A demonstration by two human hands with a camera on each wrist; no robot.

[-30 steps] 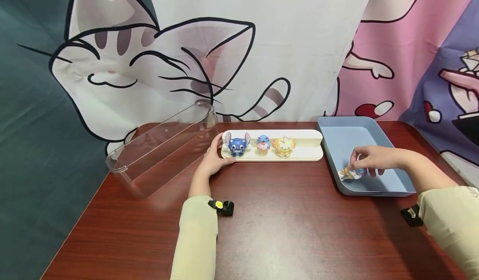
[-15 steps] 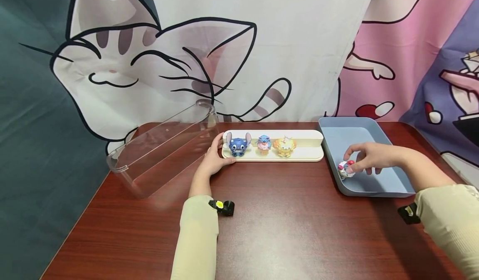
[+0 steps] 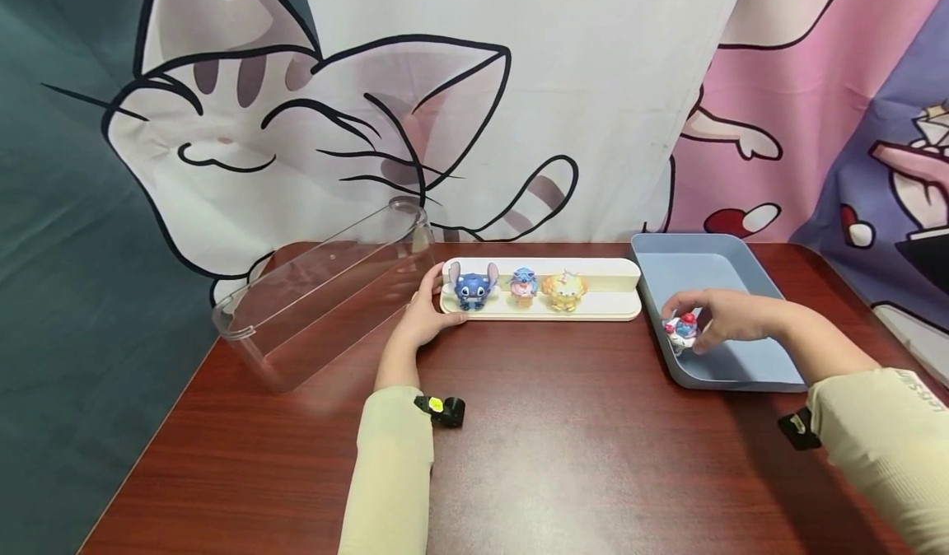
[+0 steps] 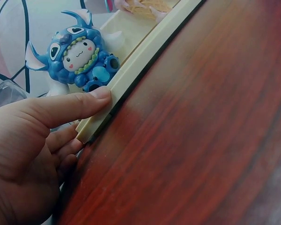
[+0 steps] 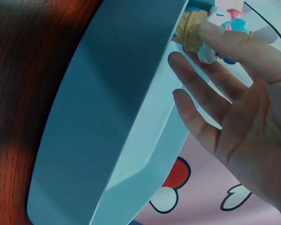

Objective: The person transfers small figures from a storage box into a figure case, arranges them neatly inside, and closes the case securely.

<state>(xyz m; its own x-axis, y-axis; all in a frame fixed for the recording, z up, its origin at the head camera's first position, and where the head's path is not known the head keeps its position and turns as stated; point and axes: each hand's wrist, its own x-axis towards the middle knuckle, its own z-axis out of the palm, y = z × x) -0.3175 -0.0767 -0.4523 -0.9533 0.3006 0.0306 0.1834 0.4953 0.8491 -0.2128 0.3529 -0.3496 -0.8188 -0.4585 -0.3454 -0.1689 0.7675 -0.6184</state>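
My left hand grips the left end of a cream display base, its thumb along the front edge, as the left wrist view shows. On the base stand a blue big-eared figurine, a small pink-and-blue figurine and a yellow figurine. Over at the blue-grey tray, my right hand pinches a white-and-blue figurine with a red top, close to the tray's left wall. In the right wrist view its tan lower part shows, while the other fingers spread loosely.
A clear plastic cover leans at the back left, beside the base. Behind the brown table hangs a printed cartoon curtain. The tray stands just right of the base.
The figurine at my right hand has turned from its tan side to its white side with the red top. That hand has shifted slightly left; the left hand stays on the base.
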